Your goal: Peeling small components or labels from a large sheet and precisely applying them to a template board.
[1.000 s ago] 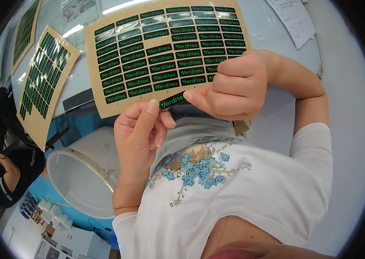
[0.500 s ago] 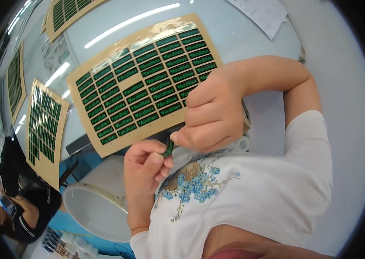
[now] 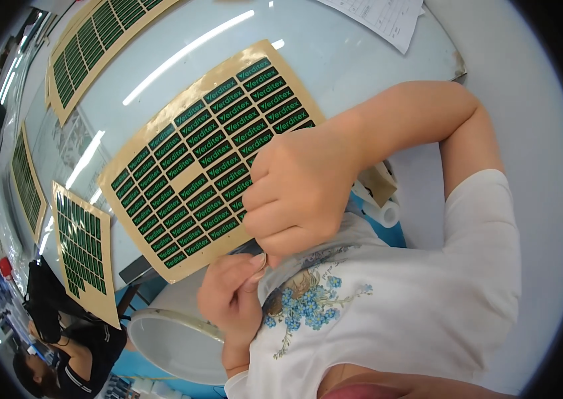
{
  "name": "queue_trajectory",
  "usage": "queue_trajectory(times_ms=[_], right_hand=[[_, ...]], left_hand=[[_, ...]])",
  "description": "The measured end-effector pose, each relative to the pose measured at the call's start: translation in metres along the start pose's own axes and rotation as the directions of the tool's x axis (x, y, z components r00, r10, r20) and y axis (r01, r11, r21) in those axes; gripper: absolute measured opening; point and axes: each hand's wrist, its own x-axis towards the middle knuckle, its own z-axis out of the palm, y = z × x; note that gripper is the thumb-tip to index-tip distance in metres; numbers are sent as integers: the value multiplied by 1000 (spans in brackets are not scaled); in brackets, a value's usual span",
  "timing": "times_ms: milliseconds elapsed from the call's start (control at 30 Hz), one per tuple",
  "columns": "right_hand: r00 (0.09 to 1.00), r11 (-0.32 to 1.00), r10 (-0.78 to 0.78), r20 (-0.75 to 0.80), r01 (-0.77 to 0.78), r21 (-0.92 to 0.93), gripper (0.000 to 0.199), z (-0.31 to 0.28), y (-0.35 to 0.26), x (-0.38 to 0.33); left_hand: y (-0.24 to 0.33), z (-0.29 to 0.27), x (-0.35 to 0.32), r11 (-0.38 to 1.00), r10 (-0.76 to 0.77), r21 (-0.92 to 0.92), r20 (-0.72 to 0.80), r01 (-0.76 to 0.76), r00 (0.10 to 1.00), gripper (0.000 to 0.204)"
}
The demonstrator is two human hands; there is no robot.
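My left hand (image 3: 233, 289) is closed in a pinch in front of my shirt. The small green-and-black label, seen bent between its fingers a moment ago, is now almost wholly hidden by them. Above it, my right hand (image 3: 298, 189) is curled with the knuckles up, its fingertips meeting those of the left; what it pinches is covered. Just beyond the hands, a tan sheet of labels (image 3: 120, 163) lies on the pale table, with rows of green-and-black rectangles and a bare gap near the middle. My right hand and wrist cover part of its right side.
More label sheets lie at the far left (image 3: 60, 110) and near left (image 3: 116, 312), the latter overhanging the edge. Papers (image 3: 388, 23) rest at the table's far right. A white bin (image 3: 145, 326) stands below the edge. A person in black (image 3: 98, 352) is at lower left.
My hands have drawn together, and the right one has come lower and left, over the sheet's corner. The label between them has gone out of sight. The view has also shifted.
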Motion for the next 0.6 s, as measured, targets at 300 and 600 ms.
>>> queue_trajectory(times_ms=[300, 600], right_hand=[[998, 998, 8, -69, -12, -55, 12, 3, -3, 0], [998, 999, -41, -56, 39, -35, 9, -3, -6, 0]], left_hand=[[4, -1, 3, 993, 16, 122, -85, -6, 996, 5], [-4, 3, 5, 999, -2, 36, -131, 7, 991, 15]])
